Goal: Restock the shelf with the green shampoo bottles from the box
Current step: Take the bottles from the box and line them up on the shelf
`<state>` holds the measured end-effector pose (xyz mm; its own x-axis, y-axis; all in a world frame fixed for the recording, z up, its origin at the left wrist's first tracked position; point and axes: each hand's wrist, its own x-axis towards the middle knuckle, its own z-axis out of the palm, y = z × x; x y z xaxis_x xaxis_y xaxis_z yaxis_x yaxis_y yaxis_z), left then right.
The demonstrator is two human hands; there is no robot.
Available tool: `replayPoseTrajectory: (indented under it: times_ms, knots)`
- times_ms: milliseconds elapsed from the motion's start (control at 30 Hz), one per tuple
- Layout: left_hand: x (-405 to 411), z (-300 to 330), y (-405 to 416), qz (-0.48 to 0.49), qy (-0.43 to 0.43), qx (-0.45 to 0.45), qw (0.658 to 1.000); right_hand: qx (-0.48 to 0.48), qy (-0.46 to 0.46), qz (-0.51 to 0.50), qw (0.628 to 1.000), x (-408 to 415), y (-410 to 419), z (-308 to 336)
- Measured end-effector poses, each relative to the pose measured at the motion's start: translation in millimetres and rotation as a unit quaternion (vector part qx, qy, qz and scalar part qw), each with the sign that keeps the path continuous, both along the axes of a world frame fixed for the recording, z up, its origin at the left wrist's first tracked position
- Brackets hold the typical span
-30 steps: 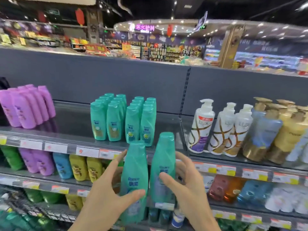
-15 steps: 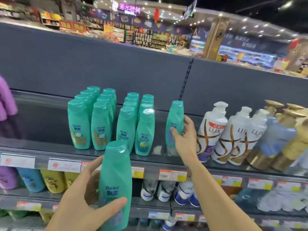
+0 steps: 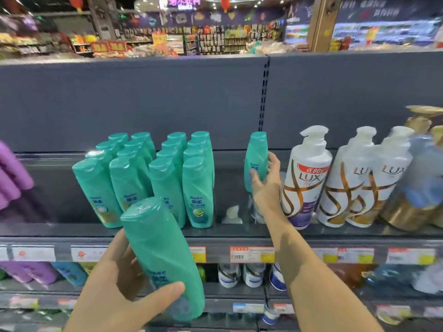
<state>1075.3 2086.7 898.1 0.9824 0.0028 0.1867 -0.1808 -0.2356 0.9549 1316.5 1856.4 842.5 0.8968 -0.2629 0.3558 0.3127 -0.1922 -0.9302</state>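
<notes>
Several green shampoo bottles (image 3: 165, 178) stand in rows on the dark top shelf (image 3: 239, 232). My right hand (image 3: 265, 185) grips another green bottle (image 3: 257, 155) upright deep on the shelf, right of the rows and left of the white pump bottles. My left hand (image 3: 124, 291) holds a second green shampoo bottle (image 3: 165, 255) in front of the shelf edge, tilted with its cap up and left. The box is out of view.
White LUX pump bottles (image 3: 306, 178) and gold bottles (image 3: 417, 200) fill the shelf's right side. Purple bottles (image 3: 12, 180) lie at the far left. Price tags (image 3: 251, 254) line the shelf front. Lower shelves hold mixed bottles.
My right hand carried its green bottle up from in front of the shelf onto the top shelf and pushed it farther back. My left hand's bottle rose slightly and tilted.
</notes>
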Motion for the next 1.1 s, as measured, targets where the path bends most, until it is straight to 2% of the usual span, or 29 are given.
replayPoseTrajectory:
  times_ms: [200,267,433,567,667,733,833,900,1000,1100]
  knots:
    - [-1.7,4.3,-3.7,0.014,-0.029,0.03,0.999,0.018,0.009,0.04,0.999,1.4,-3.0,-1.8]
    - [-2.2,11.3,-8.9,0.024,-0.021,-0.025,0.999,0.019,0.015,0.047,0.999,3.4,-0.9,-1.8]
    - [-1.5,30.2,-15.6,-0.042,-0.027,-0.106,0.993,0.025,0.022,0.047,0.998,7.3,4.0,1.5]
    - [3.7,42.5,-12.8,-0.049,-0.032,-0.055,0.997,0.0,0.098,0.015,0.995,0.0,8.6,2.2]
    - [14.6,69.8,-14.9,-0.037,-0.087,0.059,0.994,-0.1,0.119,-0.038,0.987,-26.4,9.3,3.2]
    - [28.0,94.2,-22.2,-0.038,-0.114,0.131,0.984,-0.226,0.112,-0.044,0.967,-56.5,6.9,-1.2]
    - [62.3,125.2,-37.2,-0.027,-0.122,0.203,0.971,-0.449,0.079,-0.022,0.89,-99.2,0.4,-17.2]
    - [93.8,138.9,-50.2,-0.024,-0.101,0.204,0.973,-0.546,0.084,-0.005,0.833,-115.9,-7.2,-22.9]
    - [144.8,147.8,-71.2,0.001,-0.054,0.213,0.976,-0.602,0.073,0.017,0.795,-121.9,-17.7,-25.6]
    - [184.5,142.5,-91.8,0.048,-0.037,0.273,0.96,-0.623,0.082,0.058,0.776,-120.0,-21.3,-29.1]
